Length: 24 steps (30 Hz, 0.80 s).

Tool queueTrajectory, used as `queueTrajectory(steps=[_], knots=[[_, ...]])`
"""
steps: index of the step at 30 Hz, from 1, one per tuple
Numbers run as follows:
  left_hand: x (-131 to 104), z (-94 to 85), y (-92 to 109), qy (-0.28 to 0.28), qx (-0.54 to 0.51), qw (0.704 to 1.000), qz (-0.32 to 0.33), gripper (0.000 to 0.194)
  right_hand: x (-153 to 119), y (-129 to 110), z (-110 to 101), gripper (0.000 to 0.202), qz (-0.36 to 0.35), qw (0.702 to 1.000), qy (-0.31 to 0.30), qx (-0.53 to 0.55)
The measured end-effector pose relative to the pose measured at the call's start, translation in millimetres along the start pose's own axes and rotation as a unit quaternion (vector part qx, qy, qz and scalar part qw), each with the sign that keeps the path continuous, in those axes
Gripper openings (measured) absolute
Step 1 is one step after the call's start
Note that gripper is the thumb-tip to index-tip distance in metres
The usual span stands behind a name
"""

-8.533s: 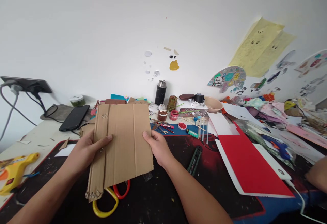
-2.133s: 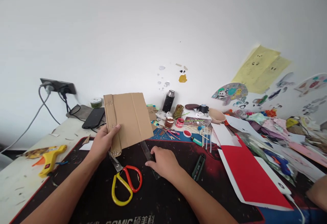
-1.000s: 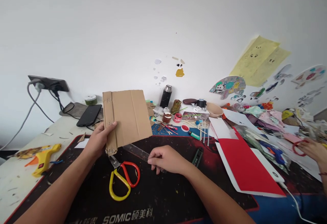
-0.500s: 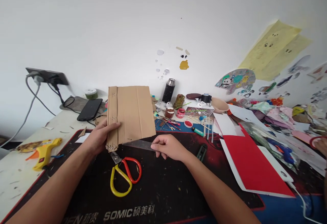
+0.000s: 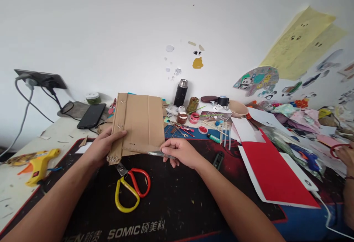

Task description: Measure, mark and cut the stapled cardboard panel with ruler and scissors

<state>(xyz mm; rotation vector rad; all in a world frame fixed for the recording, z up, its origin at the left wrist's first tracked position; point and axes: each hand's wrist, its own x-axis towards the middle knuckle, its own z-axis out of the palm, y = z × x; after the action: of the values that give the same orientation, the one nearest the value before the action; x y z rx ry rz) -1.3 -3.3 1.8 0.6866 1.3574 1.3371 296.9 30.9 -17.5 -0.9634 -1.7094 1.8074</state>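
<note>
My left hand [image 5: 103, 147] grips the left edge of a brown cardboard piece [image 5: 141, 120], which is tilted up with a folded strip along that side. A clear ruler [image 5: 149, 151] lies across the cardboard's lower edge, and its right end is pinched between the thumb and fingers of my right hand [image 5: 177, 152]. Just below the cardboard, scissors [image 5: 132, 186] with one yellow and one red handle rest on the black mat [image 5: 171, 205]; their blades are partly hidden under it.
A yellow glue gun [image 5: 41, 168] and a phone [image 5: 91, 116] are at left. Behind stand a black flask [image 5: 181, 93] and paint jars [image 5: 181, 118]. A green cutter [image 5: 218, 160] and red sheet [image 5: 273, 172] lie right. Another person's hand [image 5: 345, 155] holds red-handled scissors.
The ruler has gone from behind the cardboard's lower edge to lying over its front. The cardboard has tilted slightly, and the view has shifted a little.
</note>
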Motion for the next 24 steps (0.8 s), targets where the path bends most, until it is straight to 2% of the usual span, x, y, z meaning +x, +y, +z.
queueTrajectory(steps=[3, 7, 10, 14, 19, 24], knots=[[-1.7, 0.9, 0.7, 0.007, -0.002, 1.0, -0.002, 0.043, 6.7, -3.4, 5.4, 0.035, -0.043, 0.999, 0.008, -0.02], [-3.1, 2.3, 1.8, 0.023, -0.002, 1.0, -0.006, 0.038, 13.9, -14.6, 10.9, 0.016, -0.126, 0.982, 0.065, -0.125], [-4.8, 3.2, 3.4, 0.03, 0.0, 0.999, -0.014, 0.034, 17.6, -19.1, 11.5, 0.007, -0.207, 0.946, 0.098, -0.228], [-7.0, 4.0, 5.3, 0.024, 0.001, 1.0, -0.016, 0.044, 19.2, -10.3, 5.7, 0.012, -0.293, 0.89, 0.131, -0.324], [-7.5, 2.2, 4.6, -0.01, 0.004, 1.0, -0.011, 0.068, 13.6, 1.7, -5.4, 0.013, -0.329, 0.846, 0.152, -0.39], [-8.2, -0.9, 3.1, -0.046, 0.018, 0.999, -0.005, 0.076, 9.9, 1.7, -9.4, 0.016, -0.334, 0.833, 0.16, -0.412]])
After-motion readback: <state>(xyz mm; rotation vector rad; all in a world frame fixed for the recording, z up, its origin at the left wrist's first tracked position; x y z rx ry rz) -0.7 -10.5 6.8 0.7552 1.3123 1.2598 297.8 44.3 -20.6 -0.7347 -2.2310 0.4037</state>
